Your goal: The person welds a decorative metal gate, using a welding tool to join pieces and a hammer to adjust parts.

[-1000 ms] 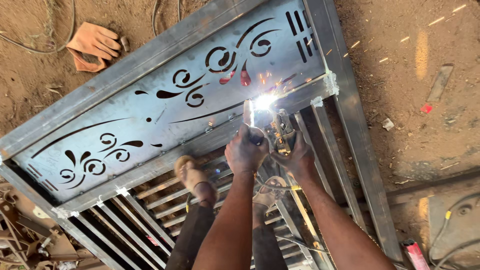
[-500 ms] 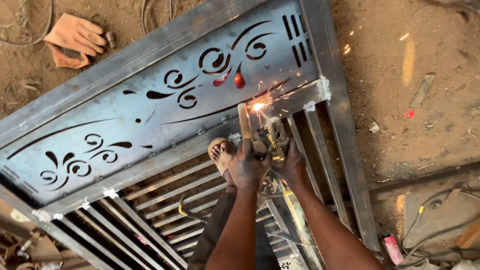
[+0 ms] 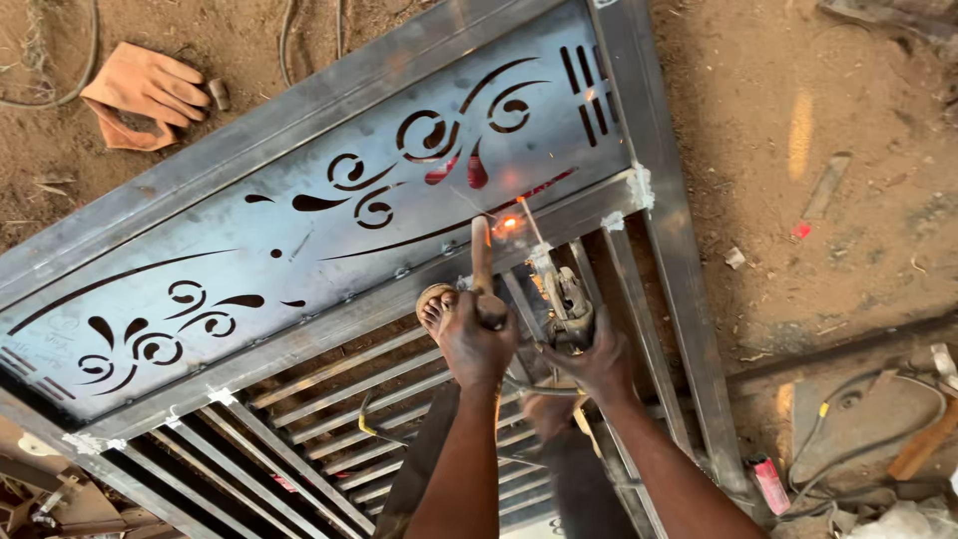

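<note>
A steel gate frame (image 3: pixel 659 250) lies on the dirt, with a sheet panel (image 3: pixel 299 250) cut in scroll patterns and thin bars (image 3: pixel 329 399) below it. My left hand (image 3: pixel 474 344) grips a short flat bar (image 3: pixel 481 255) that stands upright against the crossbar. My right hand (image 3: pixel 599 364) holds a welding electrode holder (image 3: pixel 569 304); its rod reaches up to an orange glowing spot (image 3: pixel 509 226) on the crossbar. My bare foot (image 3: pixel 436 304) rests on the bars just left of my left hand.
An orange work glove (image 3: pixel 140 85) lies on the dirt at the upper left. Cables (image 3: pixel 858 439), a wooden handle (image 3: pixel 923 449) and a small red object (image 3: pixel 768 484) sit at the lower right. Scraps dot the ground to the right.
The bright white arc flash has faded to an orange glow. My left hand now holds the flat bar upright by the weld spot. The view has shifted slightly.
</note>
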